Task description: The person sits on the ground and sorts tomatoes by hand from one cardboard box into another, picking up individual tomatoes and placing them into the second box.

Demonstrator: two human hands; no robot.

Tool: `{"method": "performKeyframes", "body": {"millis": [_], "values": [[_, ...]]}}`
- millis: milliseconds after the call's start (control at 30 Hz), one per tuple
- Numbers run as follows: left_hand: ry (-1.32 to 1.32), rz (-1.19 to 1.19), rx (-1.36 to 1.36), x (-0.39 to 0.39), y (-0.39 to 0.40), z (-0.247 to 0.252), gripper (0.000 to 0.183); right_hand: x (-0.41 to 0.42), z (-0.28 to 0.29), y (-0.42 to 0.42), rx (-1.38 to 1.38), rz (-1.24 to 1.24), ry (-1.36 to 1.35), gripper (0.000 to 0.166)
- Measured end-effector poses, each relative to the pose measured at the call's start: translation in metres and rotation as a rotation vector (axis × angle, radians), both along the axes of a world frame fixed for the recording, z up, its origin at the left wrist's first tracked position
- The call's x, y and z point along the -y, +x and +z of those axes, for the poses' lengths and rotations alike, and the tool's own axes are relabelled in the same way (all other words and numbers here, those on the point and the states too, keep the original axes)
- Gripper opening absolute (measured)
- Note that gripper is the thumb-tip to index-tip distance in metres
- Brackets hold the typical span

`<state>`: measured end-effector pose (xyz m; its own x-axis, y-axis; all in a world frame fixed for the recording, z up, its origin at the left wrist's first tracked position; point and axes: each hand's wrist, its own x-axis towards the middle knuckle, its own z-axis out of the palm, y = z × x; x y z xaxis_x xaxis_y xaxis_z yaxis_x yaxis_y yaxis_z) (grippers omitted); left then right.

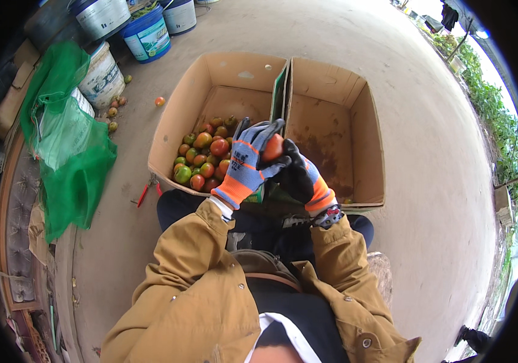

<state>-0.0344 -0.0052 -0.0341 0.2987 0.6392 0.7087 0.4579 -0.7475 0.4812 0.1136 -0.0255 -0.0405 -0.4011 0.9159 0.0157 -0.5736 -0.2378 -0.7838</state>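
A red tomato [273,147] is held between my two gloved hands, above the place where two cardboard boxes meet. My left hand [249,156], in a blue, orange and black work glove, curls its fingers and thumb around it. From the other side, my right hand [302,174] in a matching glove presses on the tomato; its palm side is hidden. Below and left of my left hand, a pile of red, orange and green tomatoes [203,140] lies in the left box [241,68]. The right box [365,136] has a dark-stained bottom and a small tomato near its front edge.
Red-handled pruning shears [143,195] and a loose tomato [159,101] lie on the concrete floor at the left. Buckets [146,38] stand at the upper left, near a green mesh bag [75,181]. Green plants [495,104] line the right side.
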Motion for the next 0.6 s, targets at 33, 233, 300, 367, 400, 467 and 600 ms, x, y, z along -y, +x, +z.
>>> {"method": "performKeyframes", "body": {"millis": [33,233,300,367,400,467,600], "values": [[0.004,0.008,0.066,0.002,-0.002,-0.009,0.065,-0.001,-0.013,0.008,0.246,-0.043,0.203,0.045],[-0.282,0.61,-0.086,-0.023,-0.071,-0.1,0.052,-0.007,-0.075,0.018,1.627,-0.587,0.708,0.051],[-0.412,0.748,-0.374,-0.026,-0.086,-0.123,0.058,0.006,-0.085,0.024,1.786,-0.348,0.451,0.051],[-0.753,0.758,-0.515,-0.03,-0.09,-0.131,0.062,0.015,-0.08,0.021,1.974,-0.187,0.39,0.05],[-0.763,0.729,-0.518,-0.033,-0.09,-0.131,0.064,0.017,-0.084,0.017,1.993,-0.24,0.46,0.048],[-0.706,0.723,-0.601,-0.035,-0.088,-0.14,0.067,0.02,-0.086,0.013,2.02,-0.185,0.456,0.046],[-0.746,0.663,-0.736,-0.033,-0.081,-0.133,0.07,0.024,-0.08,0.009,2.029,-0.159,0.444,0.044]]}}
